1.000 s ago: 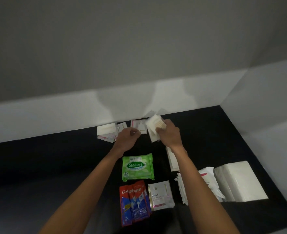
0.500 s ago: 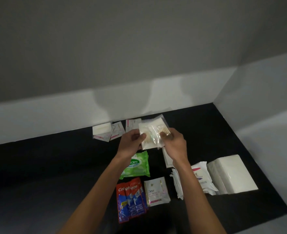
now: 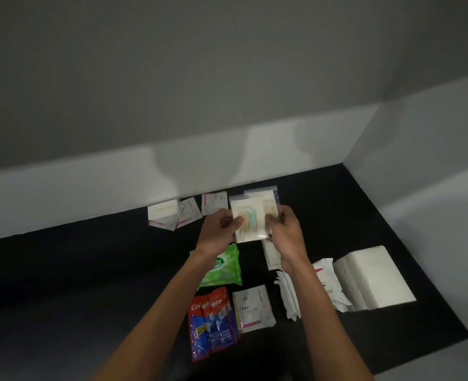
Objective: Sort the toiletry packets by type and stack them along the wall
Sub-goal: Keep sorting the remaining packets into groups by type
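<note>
Two clear zip packets are hovering above the black surface (image 3: 89, 270), close to the wall (image 3: 89, 182): I am pinching the front packet (image 3: 250, 215), with swabs and a green pick inside, in my left grip (image 3: 219, 229), while my right grip (image 3: 285, 232) is curling round the rear packet (image 3: 270, 200) overlapping behind it. Left of them, white sachets (image 3: 163, 211) are lying in a row against the wall, and nearer me the green wipes pack (image 3: 227, 273), Colgate sachets (image 3: 213, 323) and a Dove sachet (image 3: 253, 307) are lying flat.
</note>
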The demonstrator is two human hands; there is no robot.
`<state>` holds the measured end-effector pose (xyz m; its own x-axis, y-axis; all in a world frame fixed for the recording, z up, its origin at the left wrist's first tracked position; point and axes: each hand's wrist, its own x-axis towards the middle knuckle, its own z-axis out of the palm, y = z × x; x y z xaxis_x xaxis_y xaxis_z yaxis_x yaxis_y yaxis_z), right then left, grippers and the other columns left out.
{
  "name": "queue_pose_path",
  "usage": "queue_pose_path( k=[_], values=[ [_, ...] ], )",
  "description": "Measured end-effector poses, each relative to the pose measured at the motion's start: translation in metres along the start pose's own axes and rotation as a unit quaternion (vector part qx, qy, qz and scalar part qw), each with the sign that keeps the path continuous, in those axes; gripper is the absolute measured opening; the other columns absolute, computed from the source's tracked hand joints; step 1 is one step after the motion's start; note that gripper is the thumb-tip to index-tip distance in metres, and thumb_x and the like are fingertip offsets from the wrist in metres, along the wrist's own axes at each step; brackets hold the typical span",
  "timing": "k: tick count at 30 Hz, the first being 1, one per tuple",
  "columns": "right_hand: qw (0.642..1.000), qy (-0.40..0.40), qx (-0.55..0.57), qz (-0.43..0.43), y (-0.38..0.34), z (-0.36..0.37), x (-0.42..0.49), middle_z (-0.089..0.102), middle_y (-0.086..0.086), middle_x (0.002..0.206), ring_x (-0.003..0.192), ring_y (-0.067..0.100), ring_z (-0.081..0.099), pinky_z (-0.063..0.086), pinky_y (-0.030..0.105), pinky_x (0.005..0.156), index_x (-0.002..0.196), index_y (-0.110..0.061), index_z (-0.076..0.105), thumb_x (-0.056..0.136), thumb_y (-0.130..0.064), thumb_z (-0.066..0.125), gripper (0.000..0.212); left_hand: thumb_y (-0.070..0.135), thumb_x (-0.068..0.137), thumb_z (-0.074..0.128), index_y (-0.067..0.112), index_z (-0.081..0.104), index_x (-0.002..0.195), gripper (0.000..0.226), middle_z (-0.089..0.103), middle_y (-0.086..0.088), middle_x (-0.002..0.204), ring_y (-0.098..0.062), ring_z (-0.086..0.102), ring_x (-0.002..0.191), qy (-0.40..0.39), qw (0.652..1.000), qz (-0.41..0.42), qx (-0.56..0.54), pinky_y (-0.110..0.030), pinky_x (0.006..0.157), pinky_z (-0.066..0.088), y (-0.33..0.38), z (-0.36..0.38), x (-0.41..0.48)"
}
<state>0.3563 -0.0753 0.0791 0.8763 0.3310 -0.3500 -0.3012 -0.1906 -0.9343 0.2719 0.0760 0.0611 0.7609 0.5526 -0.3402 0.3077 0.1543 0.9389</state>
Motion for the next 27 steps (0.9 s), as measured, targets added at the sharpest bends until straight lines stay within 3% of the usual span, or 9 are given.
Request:
queue_pose_path(
  k=[3,5,7,10,13,16,18,21,27],
  values=[
    [1.000,-0.002,0.008,0.009,-0.001,0.003,-0.002,0.077,-0.003,0.109,0.097,0.016,0.078,0.064,0.052,0.091,0.121,-0.032,0.064,0.106,-0.032,0.057,0.018,0.024,0.101,0.072,0.024,0.073,0.102,0.001,0.078,0.003,0.096,-0.008,0.075,0.083,0.018,0.998,0.012,0.051,-0.033,0.076,0.064,0.000,0.012,0.003],
    [1.000,-0.010,-0.007,0.011,-0.002,0.003,-0.003,0.077,-0.004,0.111,0.099,0.016,0.077,0.064,0.050,0.092,0.123,-0.034,0.063,0.102,-0.037,0.057,0.022,0.025,0.101,0.072,0.032,0.070,0.095,0.009,0.075,0.006,0.094,-0.010,0.073,0.083,0.034,0.997,0.015,0.066,-0.038,0.083,0.065,0.000,0.020,0.006],
    [0.999,-0.021,-0.032,0.009,-0.003,0.001,-0.005,0.075,-0.004,0.111,0.098,0.015,0.076,0.065,0.047,0.091,0.128,-0.030,0.060,0.103,-0.031,0.057,0.026,0.026,0.101,0.072,0.025,0.074,0.100,0.003,0.078,0.005,0.093,-0.013,0.076,0.084,0.031,0.997,0.015,0.069,-0.042,0.085,0.066,0.000,0.027,0.010],
    [0.996,-0.024,-0.089,-0.005,-0.004,-0.006,-0.001,0.070,-0.007,0.110,0.098,0.013,0.072,0.064,0.041,0.088,0.127,-0.025,0.058,0.106,-0.023,0.052,0.022,0.029,0.099,0.074,0.018,0.077,0.105,0.013,0.080,0.003,0.093,-0.017,0.079,0.085,0.032,0.995,0.020,0.095,-0.049,0.082,0.066,0.000,0.038,0.015],
    [0.981,-0.017,-0.191,-0.034,-0.005,-0.020,0.009,0.070,0.000,0.104,0.093,0.016,0.070,0.053,0.028,0.070,0.110,-0.018,0.064,0.105,-0.021,0.054,0.012,0.030,0.096,0.077,0.019,0.076,0.106,0.015,0.079,0.002,0.097,-0.015,0.078,0.091,0.038,0.994,0.013,0.100,-0.046,0.080,0.067,-0.004,0.049,0.020],
    [0.968,-0.028,-0.247,-0.032,-0.007,-0.039,0.018,0.074,0.003,0.098,0.086,0.018,0.072,0.055,0.030,0.065,0.103,-0.016,0.070,0.104,-0.021,0.059,0.012,0.028,0.098,0.076,0.018,0.074,0.109,0.015,0.077,0.000,0.102,-0.017,0.077,0.094,0.025,0.995,0.010,0.095,-0.046,0.082,0.067,-0.005,0.060,0.023],
    [0.961,-0.041,-0.275,-0.012,-0.008,-0.051,0.025,0.074,0.002,0.098,0.087,0.018,0.073,0.058,0.033,0.068,0.105,-0.016,0.070,0.104,-0.022,0.062,0.010,0.023,0.103,0.068,0.017,0.073,0.110,0.011,0.076,-0.005,0.107,-0.020,0.077,0.097,0.003,0.995,-0.010,0.101,-0.046,0.083,0.067,-0.006,0.068,0.024],
    [0.949,-0.049,-0.310,0.009,-0.004,-0.067,0.039,0.071,0.000,0.109,0.089,0.010,0.068,0.048,0.023,0.063,0.121,-0.019,0.063,0.102,-0.026,0.068,0.020,0.013,0.107,0.059,0.012,0.072,0.114,0.015,0.074,-0.010,0.112,-0.023,0.076,0.099,-0.016,0.991,-0.032,0.128,-0.043,0.082,0.068,-0.010,0.078,0.022],
    [0.906,-0.084,-0.411,0.061,0.010,-0.076,0.065,0.071,0.002,0.111,0.092,0.013,0.070,0.053,0.026,0.070,0.129,-0.016,0.064,0.098,-0.025,0.075,0.034,0.013,0.103,0.065,0.006,0.073,0.114,0.015,0.076,-0.011,0.102,-0.024,0.079,0.088,0.004,0.975,-0.042,0.218,-0.044,0.079,0.068,-0.030,0.090,0.027]
  ],
)
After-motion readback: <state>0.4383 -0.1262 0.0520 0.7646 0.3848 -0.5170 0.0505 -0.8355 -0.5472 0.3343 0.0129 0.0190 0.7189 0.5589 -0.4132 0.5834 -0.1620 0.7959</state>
